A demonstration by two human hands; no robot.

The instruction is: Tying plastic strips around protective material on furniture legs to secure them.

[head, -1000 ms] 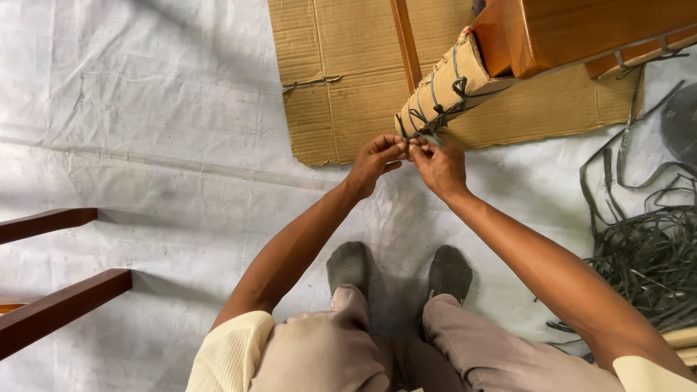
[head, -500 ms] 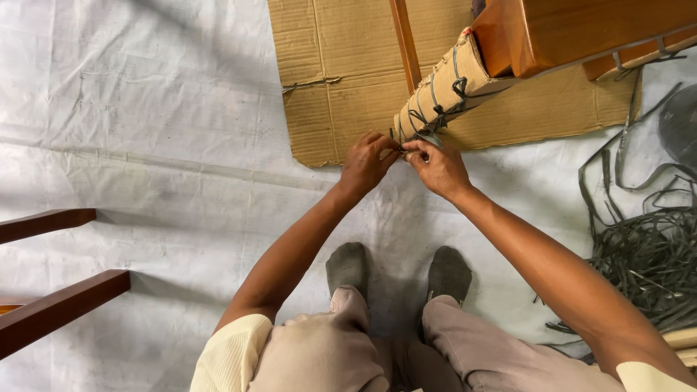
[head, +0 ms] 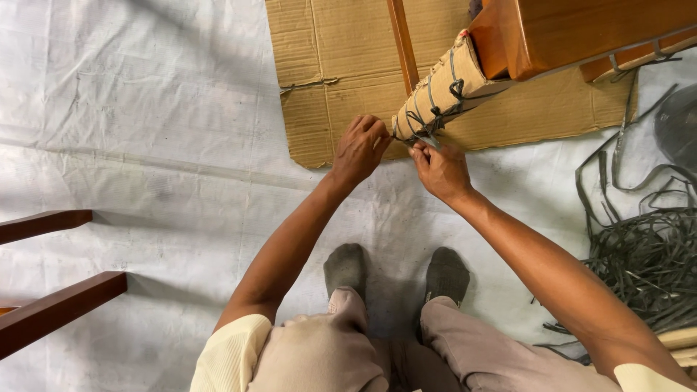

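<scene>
A wooden furniture leg wrapped in cardboard (head: 443, 91) juts toward me, bound with a dark strap (head: 435, 116) tied in knots. My left hand (head: 361, 149) is closed at the wrapped end's lower left corner, pinching the strap. My right hand (head: 439, 170) sits just below the end, fingers pinched on the strap's loose end. The two hands are a few centimetres apart. The leg belongs to a brown wooden furniture piece (head: 581, 33) at the top right.
A flat cardboard sheet (head: 341, 80) lies under the furniture on a white woven tarp (head: 145, 145). A heap of dark straps (head: 646, 254) lies at right. Wooden furniture legs (head: 51, 305) stick in from the left. My socked feet (head: 396, 272) are below.
My left hand has shifted slightly up and left along the wrapped end, drawing the strap. The right hand stays pinched just under the end.
</scene>
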